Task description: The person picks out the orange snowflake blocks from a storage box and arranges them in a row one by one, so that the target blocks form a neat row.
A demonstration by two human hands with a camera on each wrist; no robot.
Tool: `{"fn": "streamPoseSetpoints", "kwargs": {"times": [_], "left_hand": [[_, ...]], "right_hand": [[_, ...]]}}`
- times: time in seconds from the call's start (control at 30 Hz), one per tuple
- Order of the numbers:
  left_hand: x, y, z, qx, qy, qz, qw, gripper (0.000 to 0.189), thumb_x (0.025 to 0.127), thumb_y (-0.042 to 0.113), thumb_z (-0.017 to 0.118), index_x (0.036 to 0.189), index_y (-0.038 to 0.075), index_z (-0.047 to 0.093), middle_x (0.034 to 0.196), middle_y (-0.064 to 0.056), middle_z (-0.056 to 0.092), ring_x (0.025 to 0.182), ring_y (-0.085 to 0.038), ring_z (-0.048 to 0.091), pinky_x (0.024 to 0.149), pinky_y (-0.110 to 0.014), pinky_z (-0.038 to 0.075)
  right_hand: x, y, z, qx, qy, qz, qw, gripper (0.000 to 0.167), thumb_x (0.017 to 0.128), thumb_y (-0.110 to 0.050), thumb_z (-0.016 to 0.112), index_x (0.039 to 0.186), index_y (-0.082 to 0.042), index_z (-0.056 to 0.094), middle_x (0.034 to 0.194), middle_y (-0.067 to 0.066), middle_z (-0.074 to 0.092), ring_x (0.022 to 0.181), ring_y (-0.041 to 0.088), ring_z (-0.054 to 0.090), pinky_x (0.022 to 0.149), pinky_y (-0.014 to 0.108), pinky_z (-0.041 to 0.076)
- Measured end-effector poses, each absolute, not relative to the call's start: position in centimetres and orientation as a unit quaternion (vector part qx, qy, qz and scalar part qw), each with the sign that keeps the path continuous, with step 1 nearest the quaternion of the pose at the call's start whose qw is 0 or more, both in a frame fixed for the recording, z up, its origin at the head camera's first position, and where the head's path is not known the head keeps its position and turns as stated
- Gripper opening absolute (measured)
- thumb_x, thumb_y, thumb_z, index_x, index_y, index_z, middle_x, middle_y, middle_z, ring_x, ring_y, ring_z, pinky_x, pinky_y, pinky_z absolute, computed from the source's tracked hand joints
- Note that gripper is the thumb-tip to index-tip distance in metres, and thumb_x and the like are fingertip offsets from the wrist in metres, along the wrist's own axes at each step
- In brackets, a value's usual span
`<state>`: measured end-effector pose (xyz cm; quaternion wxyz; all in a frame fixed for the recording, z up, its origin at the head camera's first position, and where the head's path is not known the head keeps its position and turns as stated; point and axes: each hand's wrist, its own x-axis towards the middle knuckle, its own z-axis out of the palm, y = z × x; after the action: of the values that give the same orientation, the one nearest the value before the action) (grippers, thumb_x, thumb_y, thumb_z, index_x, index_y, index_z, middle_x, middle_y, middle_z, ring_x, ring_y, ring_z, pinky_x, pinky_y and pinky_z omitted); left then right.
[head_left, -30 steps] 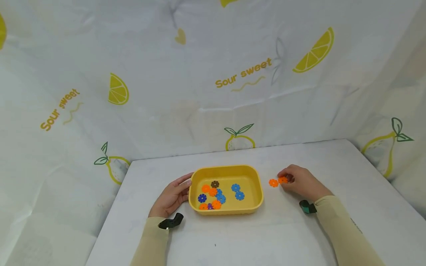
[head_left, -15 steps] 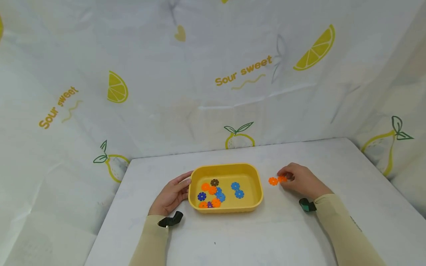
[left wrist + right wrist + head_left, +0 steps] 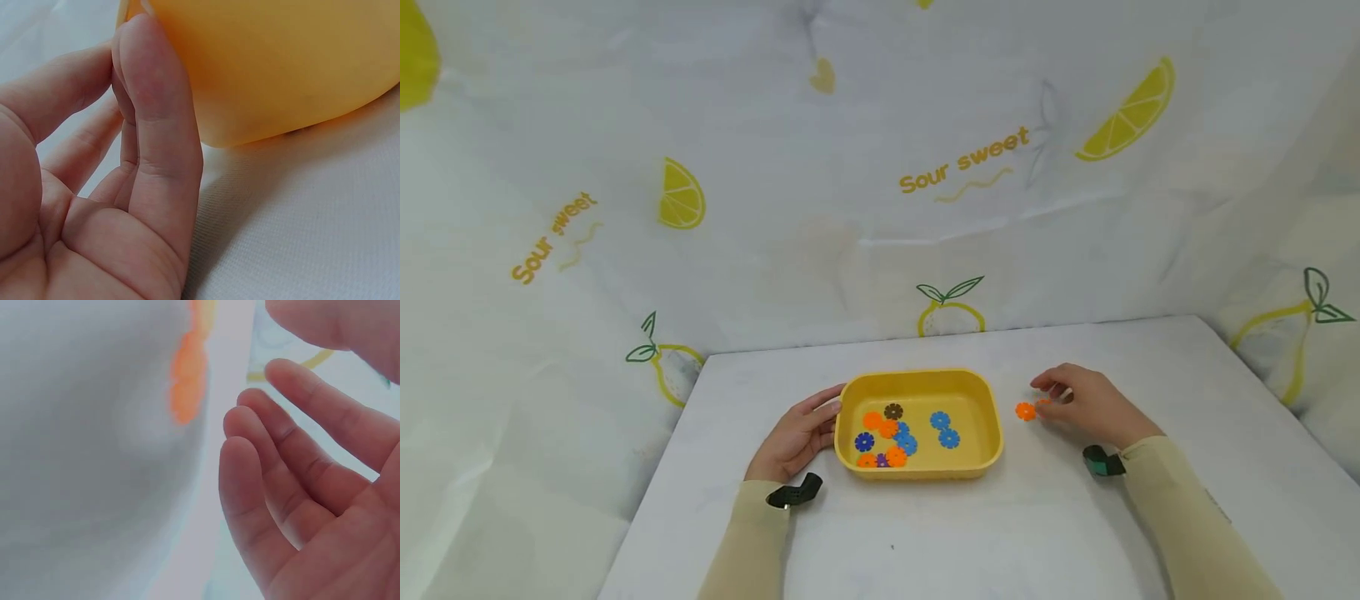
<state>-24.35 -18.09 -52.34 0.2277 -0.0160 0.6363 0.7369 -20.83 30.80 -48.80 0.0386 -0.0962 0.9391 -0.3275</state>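
Note:
My left hand holds the left end of a yellow tray, fingertips at its rim and outer wall. In the left wrist view, the bent fingers meet the tray's wall. Right of the tray, an orange notched plastic disc lies on the table, with a second orange one beside it partly hidden by the thumb. My right hand hovers over them with thumb and fingers apart, holding nothing. The right wrist view shows an orange disc off the spread fingertips.
Inside the tray lie linked light-blue discs, a dark-blue disc, a brown disc, a purple disc and several orange discs. A lemon-print cloth hangs behind the white table.
My right hand has let go of the orange disc it pinched; thumb and fingers have parted and risen slightly. The left hand stays on the tray. The head view has shifted a little.

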Motion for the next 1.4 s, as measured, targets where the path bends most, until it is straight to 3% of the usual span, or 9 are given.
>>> {"fn": "streamPoseSetpoints", "kwargs": {"times": [0.3,0.63,0.87,1.1,1.4], "left_hand": [[-24.6,-18.3,-52.4,-0.018,0.640,0.735,0.222,0.057,0.104,0.036,0.074,0.156,0.021,0.059,0.144,-0.011,0.070,0.105,-0.020,0.075,0.093,-0.030,0.065],[-25.0,-18.3,-52.8,0.003,0.652,0.724,0.225,0.059,0.103,0.039,0.075,0.157,0.022,0.058,0.146,-0.012,0.069,0.108,-0.021,0.074,0.095,-0.031,0.065],[-25.3,-18.2,-52.8,0.006,0.647,0.727,0.229,0.053,0.106,0.035,0.072,0.155,0.022,0.059,0.140,-0.013,0.072,0.109,-0.022,0.074,0.094,-0.033,0.065],[-25.3,-17.9,-52.8,0.014,0.651,0.725,0.227,0.056,0.105,0.037,0.073,0.156,0.022,0.058,0.142,-0.012,0.071,0.110,-0.021,0.074,0.094,-0.033,0.065],[-25.2,-18.4,-52.6,0.014,0.640,0.734,0.227,0.055,0.105,0.035,0.073,0.157,0.023,0.058,0.144,-0.014,0.070,0.108,-0.020,0.075,0.094,-0.032,0.065]], "right_hand": [[-23.8,25.6,-44.0,-0.193,0.928,-0.314,0.054,0.038,0.095,-0.024,0.085,0.129,-0.014,0.074,0.125,0.007,0.074,0.113,0.029,0.066,0.101,0.051,0.059],[-26.1,17.6,-42.3,-0.291,0.905,-0.274,0.144,0.036,0.093,-0.020,0.087,0.127,-0.014,0.075,0.116,0.001,0.074,0.109,0.022,0.064,0.099,0.039,0.058],[-25.8,12.4,-43.2,-0.336,0.890,-0.231,0.202,0.035,0.093,-0.018,0.087,0.126,-0.015,0.077,0.117,-0.001,0.074,0.109,0.020,0.064,0.101,0.039,0.056],[-24.6,8.7,-44.9,-0.380,0.893,-0.134,0.199,0.031,0.089,-0.030,0.092,0.115,-0.022,0.079,0.103,-0.013,0.070,0.095,0.008,0.059,0.100,0.030,0.056],[-23.9,7.4,-45.2,-0.395,0.895,-0.083,0.190,0.023,0.090,-0.024,0.091,0.110,-0.023,0.079,0.101,-0.013,0.070,0.091,0.007,0.058,0.099,0.028,0.057]]}}
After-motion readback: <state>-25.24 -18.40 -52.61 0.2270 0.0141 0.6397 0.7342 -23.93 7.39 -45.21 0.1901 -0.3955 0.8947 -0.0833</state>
